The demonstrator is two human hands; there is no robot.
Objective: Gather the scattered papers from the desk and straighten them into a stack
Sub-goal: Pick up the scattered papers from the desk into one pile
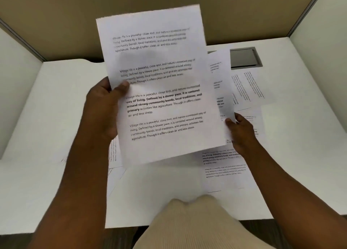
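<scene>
My left hand (105, 106) grips a printed white sheet (161, 83) by its left edge and holds it raised above the desk, text facing me. Just behind it, my right hand (242, 130) pinches the lower edge of a second sheet (221, 83). More printed papers lie flat on the white desk (56, 117): one at the right rear turned sideways (249, 87), one below my right hand (225, 166), and others partly hidden under the raised sheet near my left forearm (113, 153).
A grey cable hatch (244, 58) is set into the desk at the back right. Tan partition walls (75, 14) enclose the desk at the back and sides. My beige clothing (187, 224) shows at the near edge.
</scene>
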